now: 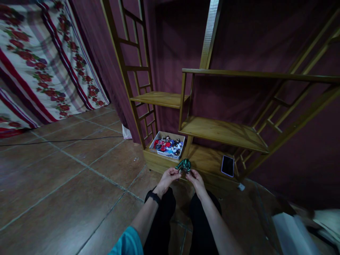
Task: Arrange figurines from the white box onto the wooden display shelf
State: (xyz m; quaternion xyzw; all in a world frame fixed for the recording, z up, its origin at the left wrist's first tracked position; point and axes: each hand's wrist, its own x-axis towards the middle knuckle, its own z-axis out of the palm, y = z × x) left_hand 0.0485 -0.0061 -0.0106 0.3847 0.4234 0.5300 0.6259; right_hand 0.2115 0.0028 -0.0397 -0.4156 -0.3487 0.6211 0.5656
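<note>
Between my two hands is a small dark green and black toy figure (185,164), held up in front of the shelf's low base. My left hand (170,177), with a black band on its wrist, pinches the figure's left side. On the opposite side, the fingers of my right hand (196,179) close on its lower right part. Just behind the figure and to the left, an open cardboard box (182,152) sits on the base, filled with several small red, blue, white and dark toy pieces.
A wooden shelf unit (159,99) with lattice sides rises ahead. On its lower board at right lies a dark-screened tablet or phone (227,165). A black cable (79,140) crosses the tiled floor (79,184) at left. Flowered cloth (45,63) hangs behind it.
</note>
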